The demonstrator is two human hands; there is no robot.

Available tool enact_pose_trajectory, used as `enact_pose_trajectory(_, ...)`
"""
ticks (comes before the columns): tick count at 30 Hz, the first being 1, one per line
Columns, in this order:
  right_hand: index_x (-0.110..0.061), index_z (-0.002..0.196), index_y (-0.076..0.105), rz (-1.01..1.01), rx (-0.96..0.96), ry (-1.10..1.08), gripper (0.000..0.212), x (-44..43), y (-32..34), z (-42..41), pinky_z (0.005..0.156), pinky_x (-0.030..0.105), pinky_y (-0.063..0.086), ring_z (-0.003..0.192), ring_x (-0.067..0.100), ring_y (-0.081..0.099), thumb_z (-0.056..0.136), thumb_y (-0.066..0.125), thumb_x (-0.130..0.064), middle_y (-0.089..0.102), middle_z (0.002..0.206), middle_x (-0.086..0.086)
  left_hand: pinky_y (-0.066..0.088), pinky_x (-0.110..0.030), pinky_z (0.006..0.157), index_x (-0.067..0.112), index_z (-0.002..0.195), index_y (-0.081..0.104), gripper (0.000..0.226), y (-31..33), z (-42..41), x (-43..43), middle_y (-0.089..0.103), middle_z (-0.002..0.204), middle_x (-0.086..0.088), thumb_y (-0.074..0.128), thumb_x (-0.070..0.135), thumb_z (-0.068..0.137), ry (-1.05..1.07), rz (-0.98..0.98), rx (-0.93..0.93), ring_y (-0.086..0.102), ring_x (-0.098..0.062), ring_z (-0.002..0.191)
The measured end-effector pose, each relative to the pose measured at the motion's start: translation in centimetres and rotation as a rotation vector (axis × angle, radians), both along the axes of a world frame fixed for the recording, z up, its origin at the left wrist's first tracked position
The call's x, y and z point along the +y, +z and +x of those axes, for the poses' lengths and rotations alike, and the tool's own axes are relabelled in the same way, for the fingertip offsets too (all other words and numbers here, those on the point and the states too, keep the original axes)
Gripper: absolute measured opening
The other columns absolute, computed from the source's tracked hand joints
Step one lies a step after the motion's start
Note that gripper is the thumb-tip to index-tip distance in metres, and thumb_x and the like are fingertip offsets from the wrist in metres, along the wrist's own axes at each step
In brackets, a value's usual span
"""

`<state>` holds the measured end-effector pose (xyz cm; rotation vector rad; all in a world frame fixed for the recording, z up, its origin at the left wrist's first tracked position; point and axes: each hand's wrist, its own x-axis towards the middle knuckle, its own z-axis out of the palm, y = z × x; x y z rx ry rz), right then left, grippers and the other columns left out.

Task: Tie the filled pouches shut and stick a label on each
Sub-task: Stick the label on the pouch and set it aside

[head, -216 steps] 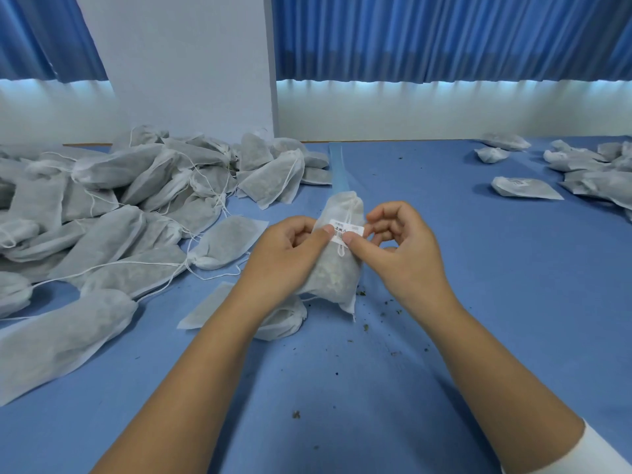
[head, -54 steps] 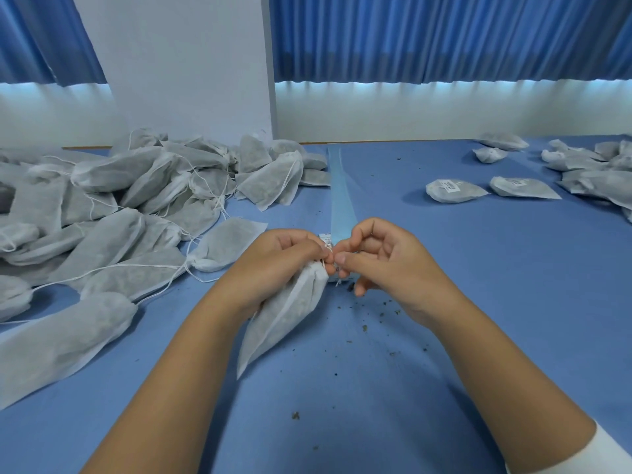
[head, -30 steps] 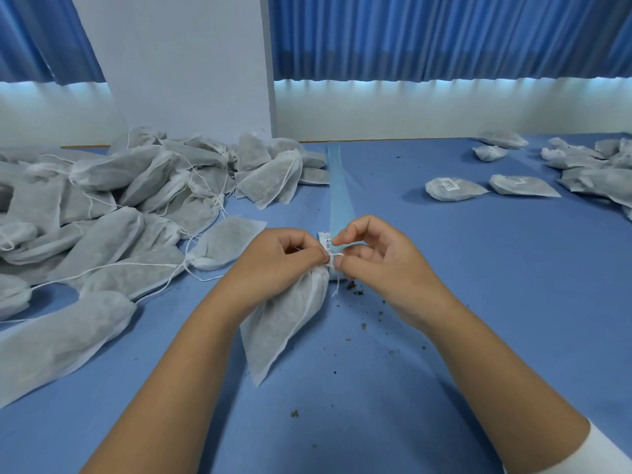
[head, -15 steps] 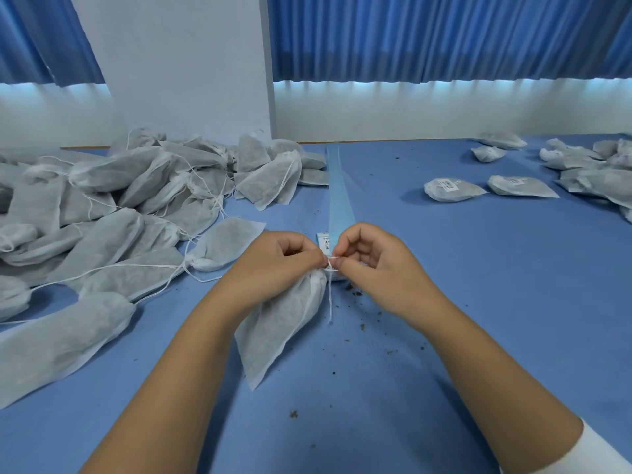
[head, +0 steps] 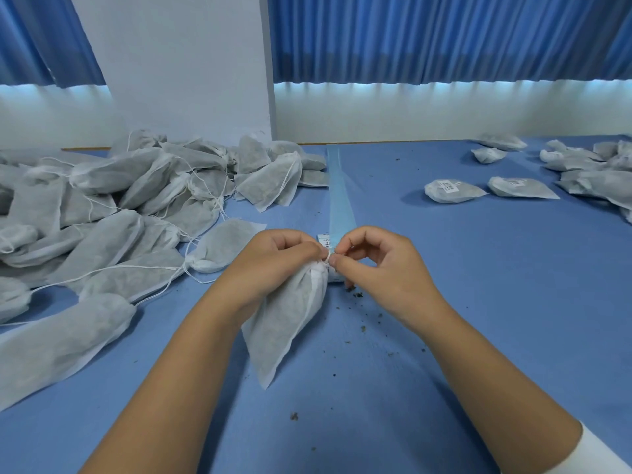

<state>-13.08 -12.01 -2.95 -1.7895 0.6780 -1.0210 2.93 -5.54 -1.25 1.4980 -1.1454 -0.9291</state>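
Dark print shows on the white labels of two pouches [head: 451,191] at the right and on the label [head: 324,238] at the near end of a pale blue strip [head: 338,200], but it is too small to read. The blue table [head: 478,302] carries scattered crumbs [head: 359,295]. Blue curtains [head: 427,35] and a white pillar [head: 178,63] stand behind. A heap of pouches [head: 136,200] with loose strings fills the left. At centre, the left hand [head: 273,265] grips the neck of a filled pouch [head: 287,323], and the right hand [head: 379,268] pinches its string [head: 327,260].
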Motion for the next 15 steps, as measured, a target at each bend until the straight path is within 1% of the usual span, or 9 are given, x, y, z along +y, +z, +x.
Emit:
enact_pose_trajectory(3,-0.021,0.078,0.072,-0.006,0.003,-0.024,0.015,-0.01,-0.13,0.10,0.072,0.036,0.057,0.070,0.008,0.062,0.083,0.072,-0.007,0.068,0.080,-0.014,0.041,-0.031,0.077,0.008,0.080,0.073,0.032,-0.05,-0.08,-0.03,0.063,0.079,-0.006,0.068,0.036,0.066,0.011,0.002,-0.007,0.055,-0.013,0.076)
enact_pose_trajectory(5,-0.019,0.079,0.074,0.005,-0.007,-0.026,0.013,-0.02,-0.18,0.10,0.071,0.038,0.059,0.071,0.007,0.062,0.084,0.071,-0.008,0.069,0.083,-0.012,0.044,-0.029,0.079,0.011,0.079,0.074,0.028,-0.05,-0.05,-0.05,0.067,0.080,-0.004,0.068,0.035,0.066,0.014,-0.002,0.000,0.059,-0.011,0.077)
enact_pose_trajectory(7,-0.019,0.081,0.075,0.017,-0.023,-0.012,0.005,-0.03,-0.28,0.10,0.066,0.036,0.060,0.073,0.008,0.064,0.082,0.075,-0.014,0.071,0.086,-0.011,0.046,-0.027,0.082,0.015,0.077,0.076,0.024,-0.07,0.02,-0.05,0.072,0.081,-0.001,0.067,0.035,0.067,0.016,-0.012,0.005,0.063,-0.008,0.079)
enact_pose_trajectory(9,-0.020,0.081,0.076,0.010,-0.019,-0.013,0.004,-0.09,-0.38,0.08,0.063,0.034,0.060,0.076,0.009,0.065,0.080,0.078,-0.017,0.071,0.087,-0.010,0.047,-0.026,0.084,0.016,0.077,0.077,0.021,-0.11,0.09,-0.02,0.074,0.082,0.001,0.067,0.033,0.068,0.012,-0.015,0.001,0.065,-0.007,0.080)
enact_pose_trajectory(12,-0.020,0.080,0.076,0.057,-0.062,0.023,0.012,-0.33,-0.46,0.04,0.058,0.025,0.057,0.074,0.010,0.066,0.084,0.073,-0.009,0.073,0.082,-0.006,0.046,-0.027,0.087,0.017,0.076,0.077,0.008,-0.07,0.10,0.07,0.075,0.085,0.000,0.074,0.023,0.080,0.003,-0.019,0.010,0.065,-0.006,0.083)
enact_pose_trajectory(13,-0.019,0.080,0.076,0.078,-0.076,0.037,0.014,-0.43,-0.49,0.04,0.058,0.023,0.056,0.074,0.010,0.066,0.085,0.072,-0.007,0.074,0.081,-0.004,0.045,-0.027,0.088,0.018,0.075,0.077,0.009,-0.06,0.10,0.10,0.075,0.086,-0.001,0.073,0.020,0.084,-0.002,-0.022,0.009,0.066,-0.006,0.085)
enact_pose_trajectory(15,-0.016,0.081,0.075,0.101,-0.089,0.047,0.013,-0.60,-0.54,0.06,0.060,0.021,0.055,0.072,0.009,0.067,0.087,0.070,-0.006,0.073,0.079,-0.002,0.046,-0.027,0.089,0.020,0.075,0.076,0.009,-0.04,0.01,0.16,0.076,0.091,-0.004,0.073,0.022,0.084,-0.008,-0.017,0.008,0.065,-0.007,0.088)
